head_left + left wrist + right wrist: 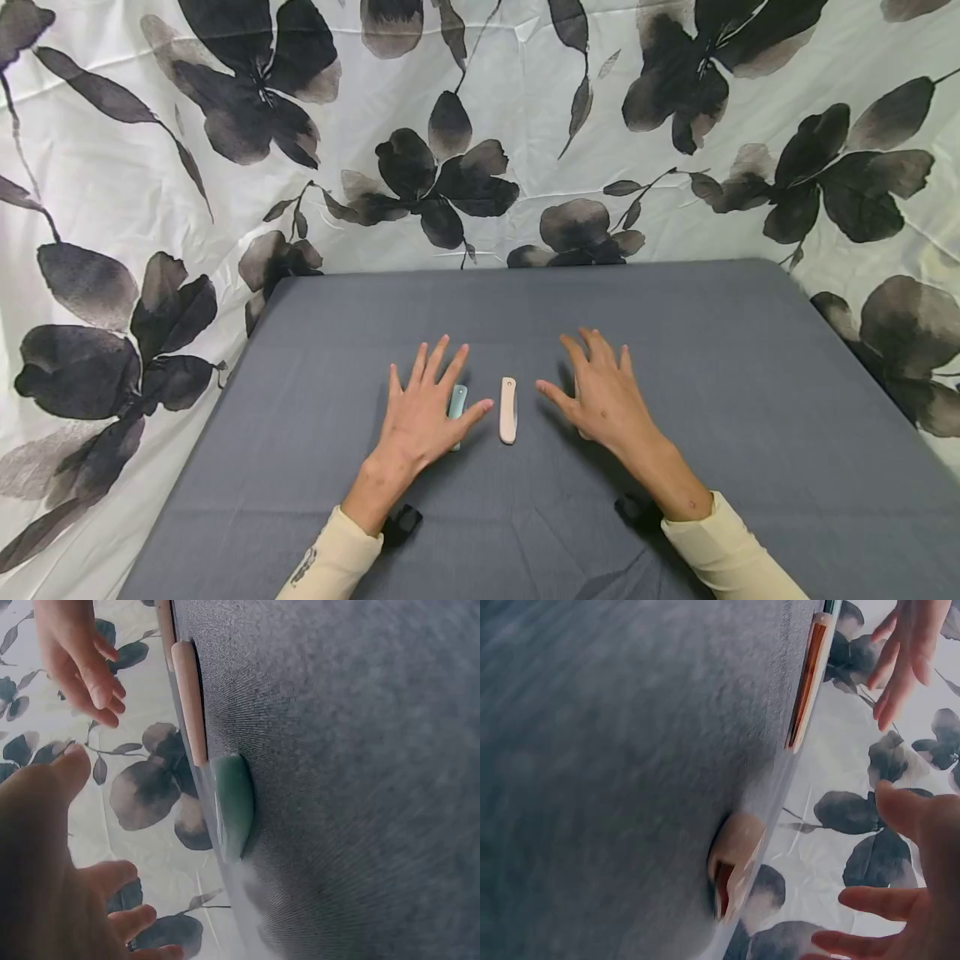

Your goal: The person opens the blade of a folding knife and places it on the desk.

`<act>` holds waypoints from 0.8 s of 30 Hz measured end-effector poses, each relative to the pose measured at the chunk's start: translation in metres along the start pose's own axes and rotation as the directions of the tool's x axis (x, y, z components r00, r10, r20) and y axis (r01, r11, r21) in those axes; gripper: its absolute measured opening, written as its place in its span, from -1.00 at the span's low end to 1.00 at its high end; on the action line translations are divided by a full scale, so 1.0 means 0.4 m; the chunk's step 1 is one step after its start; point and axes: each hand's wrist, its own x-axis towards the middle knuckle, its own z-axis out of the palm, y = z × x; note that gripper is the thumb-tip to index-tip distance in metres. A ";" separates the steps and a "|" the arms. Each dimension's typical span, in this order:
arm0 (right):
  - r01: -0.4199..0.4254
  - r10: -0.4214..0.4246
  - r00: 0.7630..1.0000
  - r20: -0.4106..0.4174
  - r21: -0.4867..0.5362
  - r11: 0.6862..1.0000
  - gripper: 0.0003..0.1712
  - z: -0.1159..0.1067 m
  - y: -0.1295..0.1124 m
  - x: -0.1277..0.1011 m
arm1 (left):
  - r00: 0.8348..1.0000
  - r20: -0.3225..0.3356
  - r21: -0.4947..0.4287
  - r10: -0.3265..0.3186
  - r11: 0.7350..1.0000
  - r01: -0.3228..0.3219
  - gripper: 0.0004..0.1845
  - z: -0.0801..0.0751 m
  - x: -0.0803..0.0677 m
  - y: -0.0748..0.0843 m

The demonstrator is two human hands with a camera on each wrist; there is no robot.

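Both hands hover, fingers spread, over a grey table (pixel 750 375). My left hand (pixel 431 404) is above a small teal-green case (pixel 457 402), which lies flat under the index finger and thumb; the case (pixel 232 802) shows clearly in the left wrist view. A long beige case (pixel 507 410) lies between the hands, untouched; this long beige case (pixel 806 682) shows a brown stripe along its side. My right hand (pixel 600 392) hangs over a short beige piece (pixel 735 859) with a reddish opening, mostly hidden in the head view. Neither hand holds anything.
A white cloth with black flowers (pixel 480 125) hangs behind and beside the table. Cream sleeves (pixel 720 550) cover both forearms, and a black strap (pixel 401 525) sits at each wrist. The table's far edge (pixel 525 267) meets the cloth.
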 end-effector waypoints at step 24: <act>0.047 -0.079 0.995 0.063 0.402 0.915 -0.57 0.021 -0.106 0.027 | 0.992 -0.124 -0.122 -0.030 0.992 0.015 -0.49 -0.009 -0.047 -0.014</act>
